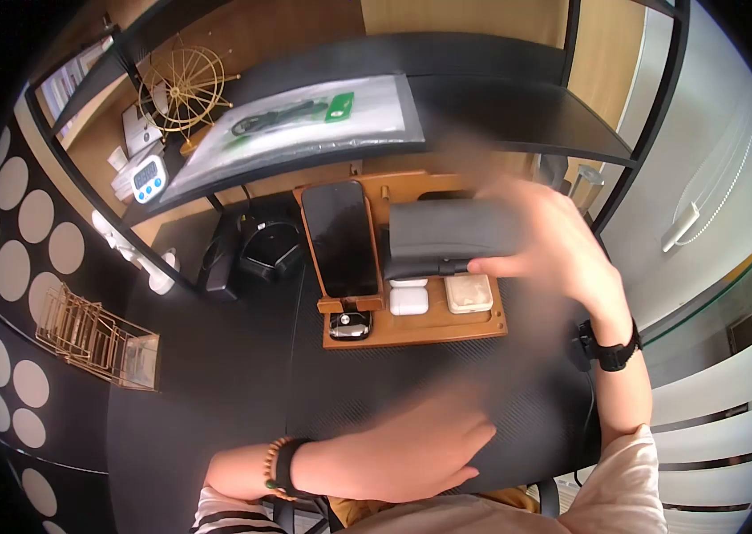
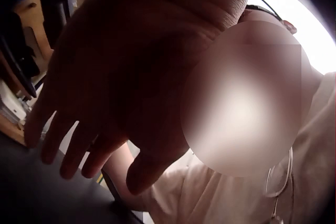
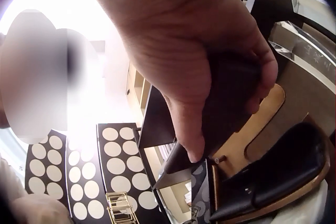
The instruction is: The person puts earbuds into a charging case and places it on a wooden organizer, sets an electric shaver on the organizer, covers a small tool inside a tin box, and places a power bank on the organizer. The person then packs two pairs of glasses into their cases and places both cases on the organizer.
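My right hand (image 1: 563,240) grips a dark, flat-sided item (image 1: 452,227) at the wooden desk stand (image 1: 416,334). In the right wrist view, the thumb and fingers of the right hand (image 3: 194,71) are on either side of this dark item (image 3: 231,90); its far side is hidden. Below it, a black case with a snap (image 3: 273,174) lies against the stand. A phone (image 1: 340,240) leans upright left of the dark item. Over the desk's front part is my left hand (image 1: 394,454), partly blurred; the left wrist view shows this hand (image 2: 121,82) with fingers spread, holding nothing.
On the stand sit a white earbud case (image 1: 409,300), a cream square box (image 1: 468,294) and a small black item (image 1: 349,326). A shelf (image 1: 518,111) crosses above, bearing a plastic pouch (image 1: 376,120) and a timer (image 1: 148,178). A wire rack (image 1: 96,338) is at left.
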{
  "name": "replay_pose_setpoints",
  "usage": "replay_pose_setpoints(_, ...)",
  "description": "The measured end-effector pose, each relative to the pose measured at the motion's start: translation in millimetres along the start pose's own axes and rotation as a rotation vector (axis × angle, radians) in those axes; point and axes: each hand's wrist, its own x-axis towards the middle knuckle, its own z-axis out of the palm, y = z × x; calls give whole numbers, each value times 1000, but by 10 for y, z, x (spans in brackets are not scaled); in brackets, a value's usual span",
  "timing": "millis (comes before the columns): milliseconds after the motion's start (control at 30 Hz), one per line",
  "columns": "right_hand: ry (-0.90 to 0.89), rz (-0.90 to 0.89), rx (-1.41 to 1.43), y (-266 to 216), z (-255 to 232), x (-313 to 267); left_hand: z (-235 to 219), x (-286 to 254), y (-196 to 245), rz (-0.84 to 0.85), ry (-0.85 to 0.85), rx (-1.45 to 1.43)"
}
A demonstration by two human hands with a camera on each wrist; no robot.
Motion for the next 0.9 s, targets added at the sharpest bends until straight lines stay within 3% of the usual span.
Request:
replay_pose_setpoints(100,83,-56,-156,76,207,31,120,143,77,-9,14,105)
replay_pose_setpoints(167,6,8,-202,123,323,44,261,246,52,98,154,151)
replay_pose_setpoints(300,24,24,-231,113,470,32,412,386,13,116,73,209)
replay_pose_setpoints(467,39,61,-203,134,566,50,477,475,-80,122,46,174)
replay_pose_setpoints(900,83,41,-172,36,466,43,315,653,-294,303,270,-120)
